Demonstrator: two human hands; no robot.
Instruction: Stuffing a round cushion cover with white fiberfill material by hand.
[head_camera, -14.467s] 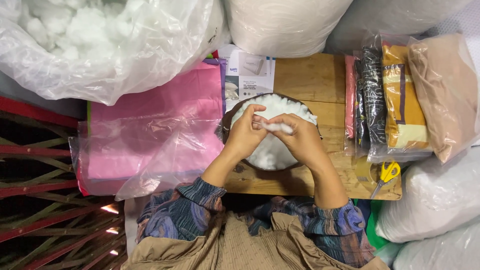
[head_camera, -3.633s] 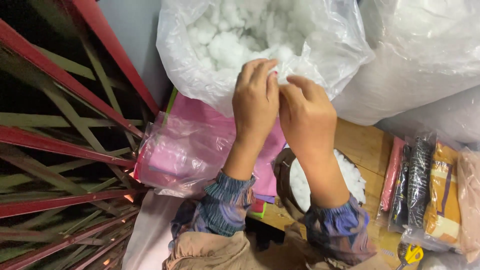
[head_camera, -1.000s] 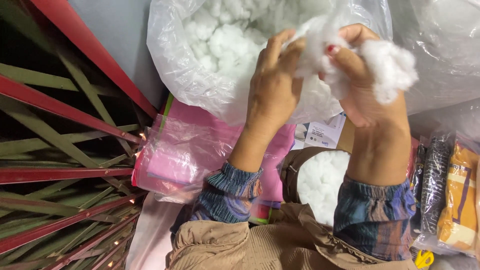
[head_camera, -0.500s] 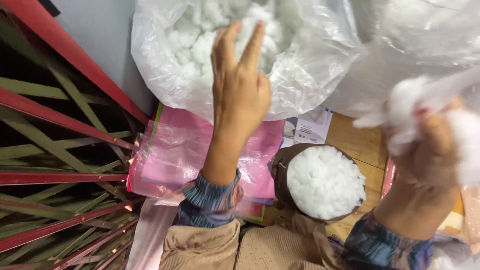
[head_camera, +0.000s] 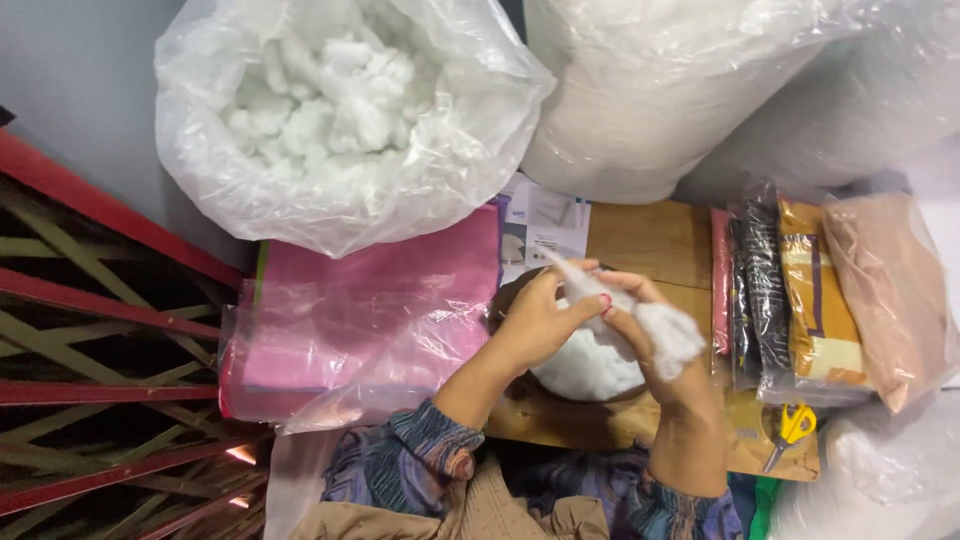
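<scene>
Both hands meet over a round brown cover filled with white stuffing (head_camera: 585, 368) on the wooden table (head_camera: 650, 240). My right hand (head_camera: 650, 345) grips a tuft of white fibre stuffing (head_camera: 668, 333), which bulges out to its right. My left hand (head_camera: 540, 320) pinches the same tuft at its upper end, where a thin wisp sticks up. A big clear plastic bag of loose white stuffing (head_camera: 340, 110) stands open at the back left, apart from both hands.
Pink fabric in a clear bag (head_camera: 370, 310) lies left of the hands. Packed fabrics in clear sleeves (head_camera: 800, 290) lie at the right, with yellow scissors (head_camera: 793, 428) in front. Large white sacks (head_camera: 700, 90) crowd the back and right. Red metal bars (head_camera: 90, 330) run along the left.
Both hands came down from the open stuffing bag to the filled round cover. The right hand carried a tuft of stuffing, and the left hand now holds it too.
</scene>
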